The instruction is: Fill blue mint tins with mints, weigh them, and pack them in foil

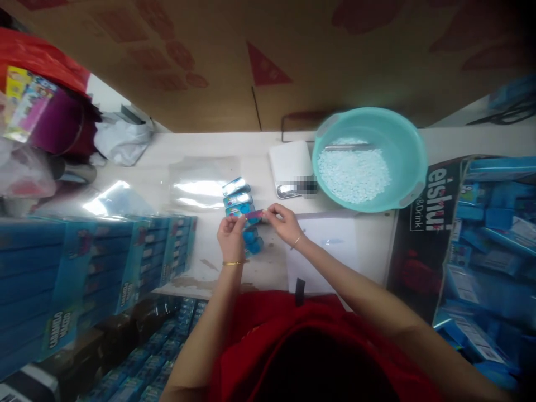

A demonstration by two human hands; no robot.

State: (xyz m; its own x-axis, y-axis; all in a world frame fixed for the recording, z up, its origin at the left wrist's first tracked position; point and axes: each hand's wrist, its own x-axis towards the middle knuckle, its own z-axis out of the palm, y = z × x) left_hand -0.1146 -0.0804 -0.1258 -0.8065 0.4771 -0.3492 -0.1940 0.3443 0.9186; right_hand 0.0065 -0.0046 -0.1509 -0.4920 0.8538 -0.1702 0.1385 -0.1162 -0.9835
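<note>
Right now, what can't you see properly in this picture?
Head view: any print on the pink strip, too small and blurred; the left hand and right hand cover its ends.
Head view: part of the white device, covered by a pixelated patch.
Head view: the top of the carton, cut off by the upper edge.

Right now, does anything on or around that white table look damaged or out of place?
Yes: near the person's left hand, ragged brown patches mar the white tabletop, perhaps wear or stains. At far right, printed blue boxes lie jumbled at mixed angles.
</note>
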